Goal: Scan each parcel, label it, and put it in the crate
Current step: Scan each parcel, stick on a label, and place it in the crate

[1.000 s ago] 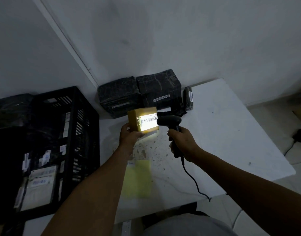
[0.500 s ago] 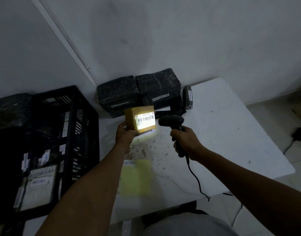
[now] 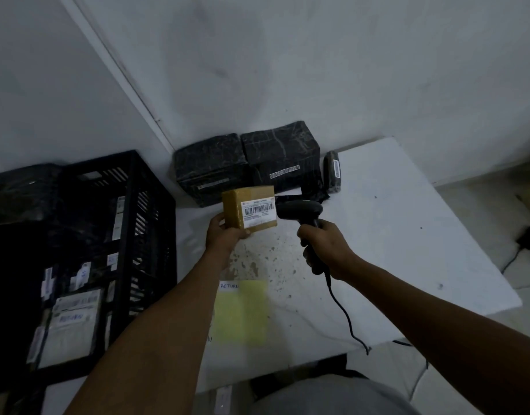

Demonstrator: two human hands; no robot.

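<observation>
Left hand (image 3: 225, 235) grips a brown parcel (image 3: 249, 209) from below, fingers curled round its lower edge, barcode label facing the scanner (image 3: 302, 214). Right hand (image 3: 322, 244) is wrapped round the scanner's handle, its head just beside the parcel. Both are raised above the table (image 3: 407, 235); the crate (image 3: 108, 235) stands at left.

Left hand (image 3: 225, 235) grips from below, right hand (image 3: 323, 245) curled tight, both arms outstretched
</observation>
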